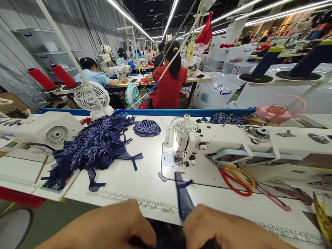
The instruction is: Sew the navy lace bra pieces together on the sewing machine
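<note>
My left hand (116,226) and my right hand (220,228) are at the near table edge, both closed on a piece of dark navy fabric (168,237) between them. A narrow navy strip (183,195) runs from my hands up to the needle area of the white sewing machine (207,145). How the fingers grip is mostly hidden at the bottom of the view.
A pile of navy patterned fabric pieces (90,148) lies on the white table (135,186) at the left. Red-and-yellow scissors (233,176) and pink-handled snips (272,197) lie to the right. A small white fan (90,98) stands behind. Other workers sit at machines beyond.
</note>
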Demonstrator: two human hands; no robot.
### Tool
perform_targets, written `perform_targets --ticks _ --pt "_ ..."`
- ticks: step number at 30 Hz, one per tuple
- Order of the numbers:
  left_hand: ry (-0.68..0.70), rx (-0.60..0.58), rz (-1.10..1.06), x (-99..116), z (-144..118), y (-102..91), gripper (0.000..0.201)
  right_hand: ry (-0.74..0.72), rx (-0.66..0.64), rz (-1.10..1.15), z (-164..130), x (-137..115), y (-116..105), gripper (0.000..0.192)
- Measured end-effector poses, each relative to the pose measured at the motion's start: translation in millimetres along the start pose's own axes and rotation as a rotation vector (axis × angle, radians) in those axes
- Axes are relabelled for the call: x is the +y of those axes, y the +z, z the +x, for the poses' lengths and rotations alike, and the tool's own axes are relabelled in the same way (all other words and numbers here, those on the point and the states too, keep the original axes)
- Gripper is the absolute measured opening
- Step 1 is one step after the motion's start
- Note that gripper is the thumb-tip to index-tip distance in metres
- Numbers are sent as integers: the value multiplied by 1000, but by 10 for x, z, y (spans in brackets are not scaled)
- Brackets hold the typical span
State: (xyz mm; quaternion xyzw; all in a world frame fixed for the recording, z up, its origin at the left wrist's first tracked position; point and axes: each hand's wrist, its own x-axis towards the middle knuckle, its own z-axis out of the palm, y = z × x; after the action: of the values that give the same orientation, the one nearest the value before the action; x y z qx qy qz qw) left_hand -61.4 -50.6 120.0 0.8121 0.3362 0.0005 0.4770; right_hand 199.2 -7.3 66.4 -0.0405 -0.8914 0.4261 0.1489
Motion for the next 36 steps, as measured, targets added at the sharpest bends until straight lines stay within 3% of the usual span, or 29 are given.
perform_targets --ticks 1,3,5,7,9,12,16,19,21,25,30,36 --pt "5 102 144 -62 20 -50 31 106 84 -138 -132 -7 -62 35" --pt "57 432 552 -227 79 -120 24 296 224 -502 -408 -12 -224 28" --pt "176 746 995 -420 162 -129 18 329 332 -916 -665 9 -365 29" --pt "260 895 1293 -610 257 -55 24 336 392 -1246 -876 57 -404 30" --pt "221 894 1372 -773 350 98 25 389 383 -1409 -1013 122 -308 31" --pt "145 813 1207 -913 496 386 34 445 317 -1316 -1023 222 -26 32" --pt "315 787 982 -907 824 589 42 365 350 -1070 -691 412 191 28" --pt "342 732 869 -953 1126 580 45 314 359 -973 -430 663 202 32" --pt "231 682 803 -1050 1238 557 53 367 373 -990 -374 821 218 32" --pt "110 569 706 -1199 1209 543 59 481 376 -1007 -468 902 258 31" --pt "197 611 666 -1082 1235 578 60 488 420 -945 -343 818 108 26" --pt "245 588 656 -1039 1311 744 64 710 517 -846 -38 1108 15 16"
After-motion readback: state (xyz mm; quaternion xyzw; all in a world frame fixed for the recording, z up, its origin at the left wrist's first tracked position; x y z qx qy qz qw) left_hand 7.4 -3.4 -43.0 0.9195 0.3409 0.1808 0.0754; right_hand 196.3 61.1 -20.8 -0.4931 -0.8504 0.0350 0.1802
